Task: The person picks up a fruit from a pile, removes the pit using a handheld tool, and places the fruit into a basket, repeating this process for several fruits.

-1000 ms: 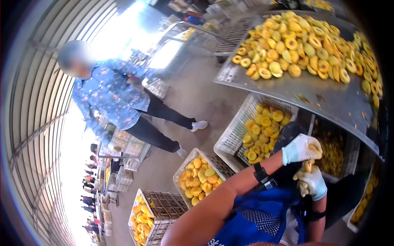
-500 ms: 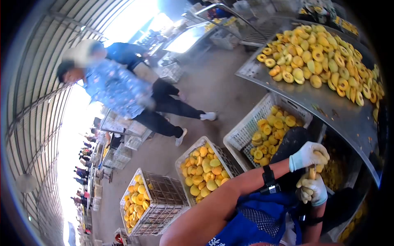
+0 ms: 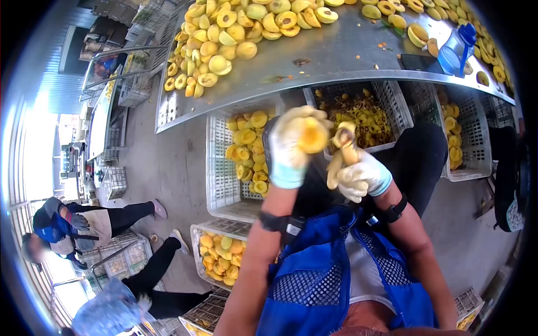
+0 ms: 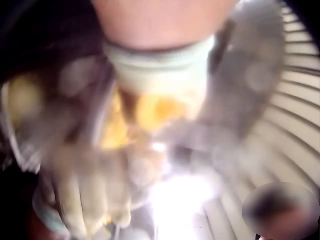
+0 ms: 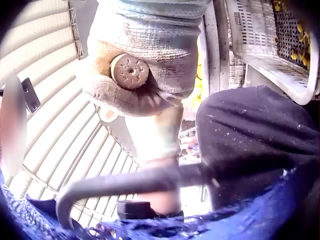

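Note:
In the head view my gloved left hand (image 3: 291, 137) holds a yellow-orange fruit half (image 3: 312, 135), cut face showing; the left wrist view shows this fruit half (image 4: 159, 111) blurred. My gloved right hand (image 3: 358, 175) is close by on the right, gripping a tan handle-like piece (image 3: 349, 154). A pale ring-shaped piece with a dark middle (image 3: 343, 136) sits at its upper end. In the right wrist view the fingers of my right hand (image 5: 145, 65) curl round a round wooden handle end (image 5: 131, 71). The two hands are apart.
A metal table (image 3: 336, 53) ahead bears piled fruit halves, a blue-capped bottle (image 3: 457, 49) and a dark flat object. Under its edge stand white crates (image 3: 224, 210) of fruit and scraps (image 3: 364, 117). Two people stand at the lower left, near more crates.
The head view has swung toward the table, bringing the bottle and right-hand crates into view. My hands, close together before, have separated; the fruit half in my left hand now shows plainly.

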Tool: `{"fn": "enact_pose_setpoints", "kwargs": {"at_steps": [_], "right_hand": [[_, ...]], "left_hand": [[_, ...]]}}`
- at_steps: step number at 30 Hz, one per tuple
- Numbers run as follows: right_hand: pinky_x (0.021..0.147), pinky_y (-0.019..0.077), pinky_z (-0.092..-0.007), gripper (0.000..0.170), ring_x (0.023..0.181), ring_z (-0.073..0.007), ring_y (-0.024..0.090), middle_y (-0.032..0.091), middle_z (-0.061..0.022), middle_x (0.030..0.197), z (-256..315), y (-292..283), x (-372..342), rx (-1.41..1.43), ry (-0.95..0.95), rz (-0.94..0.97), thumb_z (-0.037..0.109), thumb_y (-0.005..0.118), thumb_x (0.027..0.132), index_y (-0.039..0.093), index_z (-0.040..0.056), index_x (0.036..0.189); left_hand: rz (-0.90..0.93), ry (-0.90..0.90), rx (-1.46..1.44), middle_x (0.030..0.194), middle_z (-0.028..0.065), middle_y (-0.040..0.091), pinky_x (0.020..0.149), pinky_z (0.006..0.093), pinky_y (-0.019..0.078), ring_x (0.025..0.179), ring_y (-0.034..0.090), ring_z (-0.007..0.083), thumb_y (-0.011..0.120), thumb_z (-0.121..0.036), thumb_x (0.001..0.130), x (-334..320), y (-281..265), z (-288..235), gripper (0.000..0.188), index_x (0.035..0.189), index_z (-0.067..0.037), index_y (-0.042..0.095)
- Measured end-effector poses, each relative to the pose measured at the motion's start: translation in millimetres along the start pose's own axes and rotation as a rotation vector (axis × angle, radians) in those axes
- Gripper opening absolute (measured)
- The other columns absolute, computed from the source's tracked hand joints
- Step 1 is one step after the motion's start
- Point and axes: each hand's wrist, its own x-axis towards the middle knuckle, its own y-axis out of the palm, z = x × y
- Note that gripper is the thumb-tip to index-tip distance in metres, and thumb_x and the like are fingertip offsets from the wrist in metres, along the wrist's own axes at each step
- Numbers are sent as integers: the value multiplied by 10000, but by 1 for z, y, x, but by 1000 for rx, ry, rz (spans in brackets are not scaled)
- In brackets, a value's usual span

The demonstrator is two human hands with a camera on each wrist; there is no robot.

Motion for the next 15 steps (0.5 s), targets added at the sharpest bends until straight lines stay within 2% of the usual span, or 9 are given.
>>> {"fn": "enact_pose_setpoints", "kwargs": {"at_steps": [1,3,5,8,9,11,14,15], "right_hand": [[354,401,-300,302,343,-124,420,459,-16,497,1,-3,-1,12,-91,-38,164,668,966,641,-137,985],[357,413,-299,304,350,-120,425,442,1,498,7,-11,-3,128,-170,-125,178,641,992,639,-126,1011],[367,427,-292,300,368,-102,431,436,23,512,7,-11,3,146,-255,-192,190,609,1024,648,-106,1041],[374,415,-281,315,372,-97,429,454,20,531,7,-13,9,125,-260,-323,212,605,1043,655,-98,1070],[376,412,-278,317,372,-97,429,457,20,535,6,-14,9,134,-256,-356,215,603,1048,656,-95,1078],[378,409,-273,316,372,-99,429,459,19,538,6,-19,11,140,-248,-419,217,599,1056,657,-92,1093],[379,408,-271,308,372,-103,438,458,19,540,7,-26,16,136,-259,-491,208,589,1061,653,-90,1110],[379,408,-271,310,371,-104,440,459,18,539,7,-28,17,121,-252,-517,208,587,1062,652,-91,1112]], "left_hand": [[-32,53,184,1104,223,717,822,472,640,989,731,377,686,-303,1011,-2,-13,-23,369,1208,8,663],[-38,186,428,1139,200,726,912,433,605,1028,722,323,690,-268,1011,-2,-43,-63,371,1247,18,668],[-58,122,1042,1167,167,731,955,363,566,1049,700,245,712,-214,998,3,-86,-109,388,1292,35,664],[-269,131,1488,1204,155,739,1022,360,539,1178,682,254,773,-300,942,22,-142,-129,474,1253,48,689],[-333,108,1368,1249,176,722,1025,359,530,1182,682,267,783,-254,930,33,-154,-133,437,1261,20,696],[-338,211,1588,1238,200,720,1014,347,535,1166,691,254,761,-259,947,67,-203,-135,463,1314,7,668],[-472,184,1614,1201,213,735,1009,366,538,1130,710,256,756,-287,943,130,-233,-131,515,1347,11,643],[-549,122,1575,1193,214,739,1010,380,536,1122,713,269,759,-306,935,148,-236,-129,532,1343,15,643]]}}
